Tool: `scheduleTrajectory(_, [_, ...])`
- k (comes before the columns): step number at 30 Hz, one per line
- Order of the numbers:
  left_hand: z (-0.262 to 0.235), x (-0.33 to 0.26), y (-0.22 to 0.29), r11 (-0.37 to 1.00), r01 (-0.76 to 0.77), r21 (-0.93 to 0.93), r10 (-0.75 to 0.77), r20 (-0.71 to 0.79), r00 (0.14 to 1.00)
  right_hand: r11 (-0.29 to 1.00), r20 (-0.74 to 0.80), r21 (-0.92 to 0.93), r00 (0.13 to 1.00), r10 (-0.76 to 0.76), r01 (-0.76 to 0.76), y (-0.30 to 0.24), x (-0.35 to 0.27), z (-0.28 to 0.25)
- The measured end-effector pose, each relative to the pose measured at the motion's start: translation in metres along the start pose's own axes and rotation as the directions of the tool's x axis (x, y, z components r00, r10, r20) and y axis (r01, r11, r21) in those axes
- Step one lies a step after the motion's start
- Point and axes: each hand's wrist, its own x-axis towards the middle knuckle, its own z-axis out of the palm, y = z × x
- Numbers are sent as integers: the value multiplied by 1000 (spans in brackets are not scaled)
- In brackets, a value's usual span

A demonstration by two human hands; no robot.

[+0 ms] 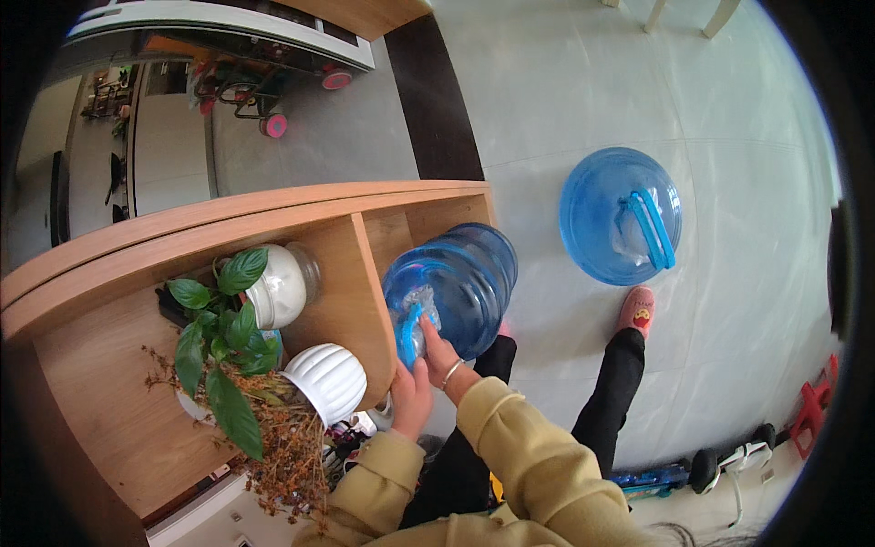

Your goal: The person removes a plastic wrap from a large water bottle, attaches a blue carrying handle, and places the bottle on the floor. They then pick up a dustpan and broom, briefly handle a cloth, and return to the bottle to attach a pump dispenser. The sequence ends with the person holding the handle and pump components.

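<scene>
Just about at the centre of your view is the ribbed water jug [460,283], a rounded barrel of translucent blue plastic, with crinkled clear film [427,299] around its neck end. Your right hand [440,354], a pale bangle [452,371] at the wrist, meets the smooth light-blue handle [412,333] with its fingers; you cannot tell whether they close around it. Your left hand [412,403] is just below, its thumb near the handle's lower end, its other fingers partly hidden, so its grip cannot be told either. Thick mustard sleeves [524,438] cover your forearms. Toward nine o'clock, a smooth globe-shaped white pot [276,287] sits in the wood-grained cabinet [337,273], with glossy pointed leaves [235,415] at eight. Near half past seven are a fluted white pot [333,380] and brittle brown dried flowers [283,460]. Between two and three, a second round blue jug [592,196] rests on pale, softly shining floor tiles [538,82]
</scene>
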Motion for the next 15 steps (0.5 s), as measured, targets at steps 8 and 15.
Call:
scheduleTrajectory(8, [16,13,-4,975,83,207,-39,-207,978,952,65,-297,993,96,-73,-6,-4,5])
scheduleTrajectory(15, [17,-4,-32,957,141,-255,-185,-157,970,169,258,-872,727,-636,458,0,-43,9])
